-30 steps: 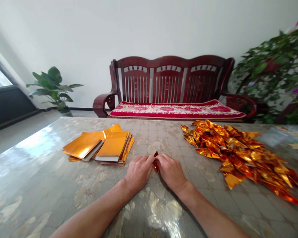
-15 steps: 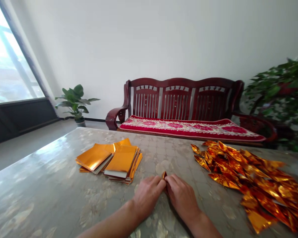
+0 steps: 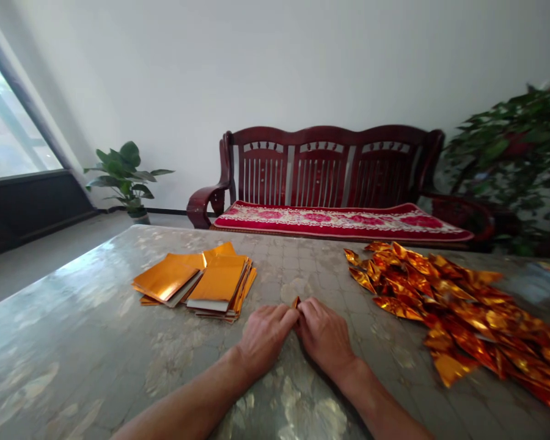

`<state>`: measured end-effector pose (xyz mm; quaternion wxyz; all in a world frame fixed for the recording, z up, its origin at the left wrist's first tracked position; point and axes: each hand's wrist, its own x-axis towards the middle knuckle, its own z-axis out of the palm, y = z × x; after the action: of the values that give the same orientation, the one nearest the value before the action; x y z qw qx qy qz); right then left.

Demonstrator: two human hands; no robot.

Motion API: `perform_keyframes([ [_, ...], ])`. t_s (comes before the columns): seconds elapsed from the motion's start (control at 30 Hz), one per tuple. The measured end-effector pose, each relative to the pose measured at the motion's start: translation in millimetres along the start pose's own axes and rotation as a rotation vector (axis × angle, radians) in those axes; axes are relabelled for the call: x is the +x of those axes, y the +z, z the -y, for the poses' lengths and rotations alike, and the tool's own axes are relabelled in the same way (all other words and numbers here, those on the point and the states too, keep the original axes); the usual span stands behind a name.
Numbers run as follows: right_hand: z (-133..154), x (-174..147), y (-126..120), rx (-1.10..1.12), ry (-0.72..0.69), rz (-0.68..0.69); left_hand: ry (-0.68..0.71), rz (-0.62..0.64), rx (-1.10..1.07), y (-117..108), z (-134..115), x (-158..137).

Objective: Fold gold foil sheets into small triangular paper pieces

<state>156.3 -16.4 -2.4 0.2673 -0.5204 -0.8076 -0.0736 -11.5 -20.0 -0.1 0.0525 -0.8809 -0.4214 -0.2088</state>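
Observation:
My left hand (image 3: 266,336) and my right hand (image 3: 324,333) meet over the middle of the table, fingers closed together. Between their fingertips is a small piece of gold foil paper (image 3: 296,302); only its pointed tip shows and the rest is hidden by the fingers. Left of my hands lie loose stacks of flat gold foil paper sheets (image 3: 220,278), some with pale undersides showing. A heap of folded, pointed gold foil pieces (image 3: 440,293) spreads over the table to the right.
The table (image 3: 96,342) has a patterned, glossy cover. Beyond its far edge stands a dark red wooden bench (image 3: 321,174) with a red floral cushion (image 3: 348,221). Potted plants (image 3: 127,174) stand at both sides, and a window (image 3: 9,122) is at the left.
The view has tilted and shifted slightly, so everything sits a little higher and further left. Both hands still pinch the foil paper, with their fingers slightly shifted.

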Motion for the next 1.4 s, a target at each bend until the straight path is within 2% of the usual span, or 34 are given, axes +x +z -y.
perform_keyframes([
  [0.13,0,3,0,0.072,0.156,-0.022,-0.128,-0.056,-0.149,-3,-10,-7],
  [0.23,0,4,-1,0.119,0.272,-0.033,-0.142,-0.062,-0.218,-5,-18,-13],
  [0.47,5,3,-5,0.258,0.334,-0.026,-0.102,-0.125,-0.097,-2,-15,-4],
  [0.6,7,2,-5,0.315,0.297,-0.028,-0.093,-0.14,-0.11,-2,-6,-2],
  [0.77,5,0,-5,0.38,0.23,-0.022,-0.111,-0.223,-0.245,1,5,-6],
  [1.07,7,-3,-5,0.357,0.156,-0.02,-0.241,-0.168,-0.348,8,13,-5],
  [1.17,4,-4,-7,0.375,0.166,-0.097,-0.317,-0.197,-0.46,8,18,-3],
  [1.3,-12,-3,-11,0.407,0.174,-0.276,-0.471,-0.24,-0.642,12,27,0],
  [1.4,-24,0,-14,0.479,0.002,-0.256,-0.563,-0.243,-0.77,14,31,1],
])
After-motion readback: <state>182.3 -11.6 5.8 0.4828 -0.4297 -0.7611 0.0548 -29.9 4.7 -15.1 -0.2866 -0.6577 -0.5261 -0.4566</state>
